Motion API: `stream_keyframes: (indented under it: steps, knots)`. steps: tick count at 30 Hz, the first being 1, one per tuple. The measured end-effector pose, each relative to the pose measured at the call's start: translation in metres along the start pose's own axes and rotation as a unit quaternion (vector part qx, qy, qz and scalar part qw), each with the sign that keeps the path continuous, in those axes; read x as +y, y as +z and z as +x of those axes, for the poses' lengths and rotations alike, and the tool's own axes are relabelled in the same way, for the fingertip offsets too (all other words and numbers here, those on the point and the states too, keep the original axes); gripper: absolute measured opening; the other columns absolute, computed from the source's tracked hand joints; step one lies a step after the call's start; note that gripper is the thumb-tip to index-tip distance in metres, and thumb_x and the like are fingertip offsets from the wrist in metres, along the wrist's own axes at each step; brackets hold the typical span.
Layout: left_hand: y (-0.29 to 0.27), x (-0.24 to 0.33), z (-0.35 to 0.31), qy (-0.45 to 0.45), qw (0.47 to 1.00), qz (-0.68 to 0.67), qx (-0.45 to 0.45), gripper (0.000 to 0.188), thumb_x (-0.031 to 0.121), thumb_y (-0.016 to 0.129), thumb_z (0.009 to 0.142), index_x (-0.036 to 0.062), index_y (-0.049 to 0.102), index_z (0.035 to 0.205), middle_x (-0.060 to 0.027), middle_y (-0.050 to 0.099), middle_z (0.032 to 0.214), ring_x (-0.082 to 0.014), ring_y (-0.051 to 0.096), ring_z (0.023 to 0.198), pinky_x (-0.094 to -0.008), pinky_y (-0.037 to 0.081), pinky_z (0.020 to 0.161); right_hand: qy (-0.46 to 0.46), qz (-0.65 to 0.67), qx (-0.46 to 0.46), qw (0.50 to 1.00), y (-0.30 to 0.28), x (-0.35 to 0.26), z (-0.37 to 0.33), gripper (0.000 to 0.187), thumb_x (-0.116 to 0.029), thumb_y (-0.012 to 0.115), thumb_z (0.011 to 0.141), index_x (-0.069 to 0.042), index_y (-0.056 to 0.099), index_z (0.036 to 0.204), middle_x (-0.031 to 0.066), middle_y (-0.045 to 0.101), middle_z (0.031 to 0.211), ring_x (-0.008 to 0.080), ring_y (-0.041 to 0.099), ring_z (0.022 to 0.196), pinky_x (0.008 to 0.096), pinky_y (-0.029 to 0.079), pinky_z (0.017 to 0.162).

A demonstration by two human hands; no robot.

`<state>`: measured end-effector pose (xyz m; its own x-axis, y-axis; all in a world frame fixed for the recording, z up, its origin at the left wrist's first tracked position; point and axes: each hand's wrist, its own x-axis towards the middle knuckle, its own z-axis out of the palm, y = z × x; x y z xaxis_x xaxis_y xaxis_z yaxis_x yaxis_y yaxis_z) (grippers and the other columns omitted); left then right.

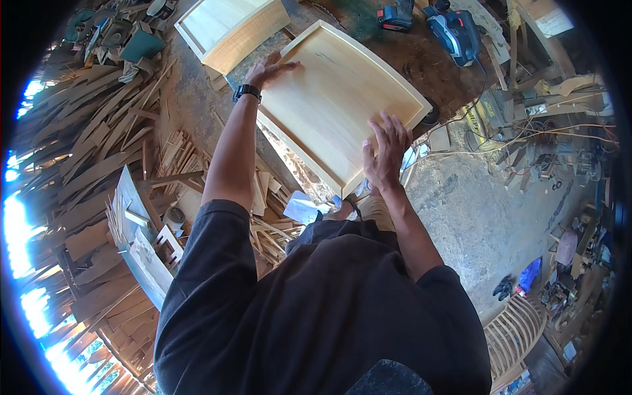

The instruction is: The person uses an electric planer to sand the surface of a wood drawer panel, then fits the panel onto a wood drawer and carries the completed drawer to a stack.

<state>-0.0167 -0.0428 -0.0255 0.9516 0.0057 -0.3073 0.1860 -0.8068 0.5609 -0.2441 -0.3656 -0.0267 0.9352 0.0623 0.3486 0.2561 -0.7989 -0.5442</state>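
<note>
A pale framed wooden panel [336, 99] with a raised rim lies slanting before me, its far part over a dark brown work surface and its near corner pointing at my legs. At its left rim, my left hand [266, 71], with a dark watch on the wrist, has the thumb across the inner face and the fingers along the edge. My right hand [387, 151] lies on the near right part of the panel, fingers spread on the wood. Beyond my left hand stands another pale wooden piece [237, 39] with a curved side and a similar rim.
Two blue-and-black power tools, a sander or planer [454, 36] and a cordless tool [395, 18], sit on the brown work surface [454, 85]. Wood offcuts [99, 131] pile up at left. Cables [526, 135] trail at right. A slatted curved wooden piece [517, 336] stands at lower right.
</note>
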Motion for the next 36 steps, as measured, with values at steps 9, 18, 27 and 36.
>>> stream_keyframes:
  steps: [9,18,27,36]
  knots:
    - [-0.007,-0.009,0.004,-0.012,0.999,0.047,0.002,0.070,0.077,0.043,0.091,0.0176,0.065,0.123,-0.0135,0.070,0.118,-0.0318,0.065,0.114,-0.0456,0.047,0.094,-0.107,0.092,-0.055,0.988,-0.018,0.022,-0.011,0.043,-0.028,0.071,0.086,-0.008,0.061,0.123,0.0113,0.056,0.139,0.0319,0.046,0.136,0.0559,0.021,0.119]
    - [-0.005,0.018,-0.008,-0.050,0.997,-0.052,0.035,0.091,0.082,0.025,0.092,0.0150,0.044,0.152,-0.0215,0.045,0.153,-0.0373,0.036,0.146,-0.0432,0.027,0.120,-0.308,-0.060,-0.158,0.936,-0.046,0.066,0.013,0.052,-0.024,0.082,0.075,-0.008,0.060,0.119,0.0089,0.059,0.119,0.0267,0.052,0.127,0.0437,0.032,0.121]
    - [-0.013,-0.014,0.013,-0.040,0.983,-0.176,-0.028,0.101,0.081,0.030,0.093,0.0072,0.016,0.161,-0.0163,0.018,0.166,-0.0241,0.020,0.154,-0.0415,0.013,0.125,-0.337,-0.108,-0.134,0.926,-0.043,0.089,-0.004,0.017,-0.019,0.064,0.083,-0.014,0.061,0.099,0.0020,0.059,0.102,0.0201,0.057,0.101,0.0369,0.043,0.093]
    - [-0.021,0.032,-0.029,-0.023,0.979,-0.197,-0.044,0.100,0.083,0.023,0.092,0.0142,0.006,0.162,-0.0139,0.009,0.168,-0.0264,0.014,0.155,-0.0491,0.008,0.125,-0.295,0.010,-0.153,0.943,-0.055,0.073,-0.001,0.095,-0.053,0.088,0.055,-0.015,0.050,0.133,0.0048,0.052,0.126,0.0249,0.044,0.128,0.0478,0.036,0.104]
